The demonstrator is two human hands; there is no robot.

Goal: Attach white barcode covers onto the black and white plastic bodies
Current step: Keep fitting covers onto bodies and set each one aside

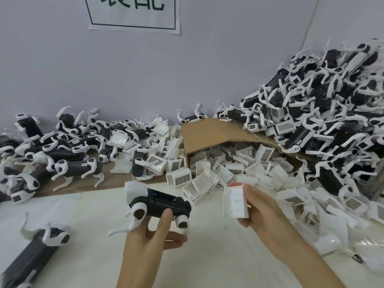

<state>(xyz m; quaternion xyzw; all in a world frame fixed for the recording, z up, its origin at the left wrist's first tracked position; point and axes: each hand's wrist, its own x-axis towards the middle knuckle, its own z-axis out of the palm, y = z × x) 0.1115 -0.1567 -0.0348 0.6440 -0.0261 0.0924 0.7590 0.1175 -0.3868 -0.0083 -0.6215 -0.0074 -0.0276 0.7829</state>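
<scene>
My left hand [151, 235] grips a black and white plastic body [160, 203], shaped like a toy dog, above the white table; the thumb presses its black side and its open top faces up. My right hand [264, 208] pinches a white cover [235, 201] between thumb and fingers, its hollow inner side towards me. The cover hangs to the right of the body with a gap between them.
A tipped cardboard box [216, 136] spills several white barcode covers [209, 175] behind my hands. A tall heap of bodies [324, 121] fills the right side. More bodies [68, 150] lie along the wall at left. Another body [39, 244] lies at the near left.
</scene>
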